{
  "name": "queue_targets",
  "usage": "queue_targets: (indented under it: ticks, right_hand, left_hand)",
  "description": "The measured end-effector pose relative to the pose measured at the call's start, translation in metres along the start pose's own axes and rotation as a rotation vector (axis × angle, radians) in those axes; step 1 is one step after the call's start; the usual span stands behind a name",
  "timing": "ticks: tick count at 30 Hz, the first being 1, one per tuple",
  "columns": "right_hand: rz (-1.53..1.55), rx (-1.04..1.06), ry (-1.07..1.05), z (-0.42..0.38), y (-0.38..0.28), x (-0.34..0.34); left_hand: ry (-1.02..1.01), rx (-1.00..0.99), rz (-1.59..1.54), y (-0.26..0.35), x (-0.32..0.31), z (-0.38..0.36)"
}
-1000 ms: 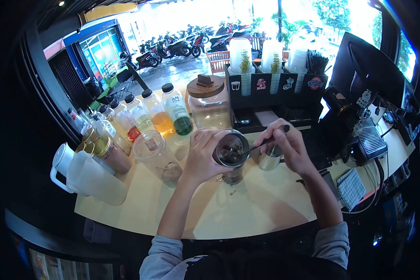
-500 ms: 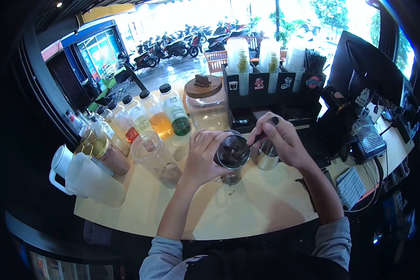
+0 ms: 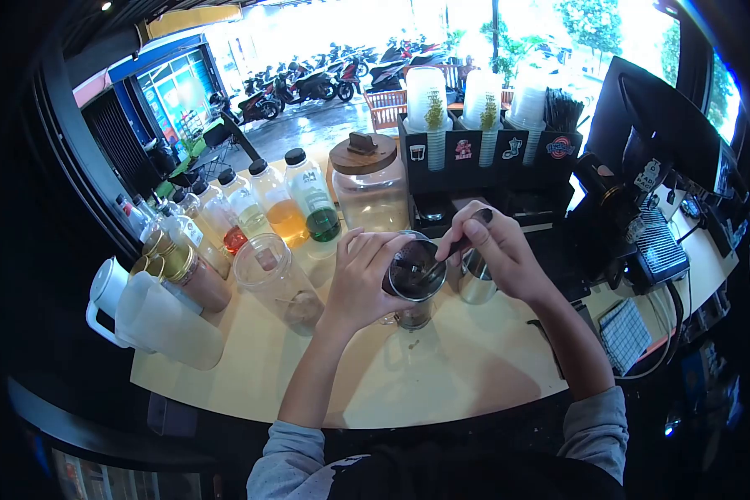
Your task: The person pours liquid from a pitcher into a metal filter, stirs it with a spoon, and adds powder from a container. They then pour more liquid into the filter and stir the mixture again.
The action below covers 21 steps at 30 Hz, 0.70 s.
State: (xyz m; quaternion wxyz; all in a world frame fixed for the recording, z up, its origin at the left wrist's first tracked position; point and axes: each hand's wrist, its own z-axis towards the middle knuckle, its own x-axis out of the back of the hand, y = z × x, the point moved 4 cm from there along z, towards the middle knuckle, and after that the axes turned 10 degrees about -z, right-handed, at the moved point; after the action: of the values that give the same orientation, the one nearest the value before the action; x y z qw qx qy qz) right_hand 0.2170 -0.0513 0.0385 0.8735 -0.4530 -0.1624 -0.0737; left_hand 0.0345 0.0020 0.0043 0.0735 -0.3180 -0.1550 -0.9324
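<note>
Near the middle of the counter, my left hand (image 3: 367,275) is wrapped round the rim of a dark round metal strainer or cup (image 3: 417,271), which sits over a clear glass (image 3: 415,315). My right hand (image 3: 496,250) grips the handle of a spoon (image 3: 436,269), whose lower end is inside the dark round vessel. Just behind and beneath my right hand stands a metal jug (image 3: 477,286). Left of my left hand is a clear plastic container (image 3: 279,283) with something brown at its bottom.
Bottles of coloured liquid (image 3: 287,218) and white pitchers (image 3: 167,325) line the left side. A wooden-lidded jar (image 3: 371,196) and a black cup holder (image 3: 487,158) stand behind. At right are a coffee machine (image 3: 658,242) and a checked cloth (image 3: 625,335).
The spoon and my right hand have shifted slightly, and the spoon's visible shaft lies a little differently in the dark vessel. My left hand has hardly moved.
</note>
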Motion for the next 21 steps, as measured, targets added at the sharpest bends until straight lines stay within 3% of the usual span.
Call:
queue_targets:
  ticks: [4, 6, 10, 14, 19, 21]
  right_hand:
    - [-0.051, 0.016, 0.039, -0.001, 0.000, 0.006]
    - [0.051, 0.029, 0.194, -0.002, -0.011, 0.015]
    - [-0.033, 0.130, 0.311, -0.005, -0.022, 0.024]
    - [-0.304, 0.068, 0.243, -0.003, -0.014, 0.010]
    - [-0.300, 0.044, 0.175, -0.008, -0.014, -0.004]
    - [-0.278, 0.071, 0.256, -0.009, -0.013, -0.001]
  left_hand:
    - [0.028, 0.016, 0.027, -0.003, -0.001, -0.003]
    - [0.042, 0.056, 0.013, -0.006, 0.003, -0.004]
    - [0.039, 0.089, 0.031, -0.005, 0.003, -0.005]
    - [0.047, 0.101, 0.035, -0.001, 0.001, -0.003]
    - [0.082, 0.097, 0.087, 0.001, -0.002, -0.004]
    - [0.083, 0.105, 0.081, 0.002, -0.002, -0.004]
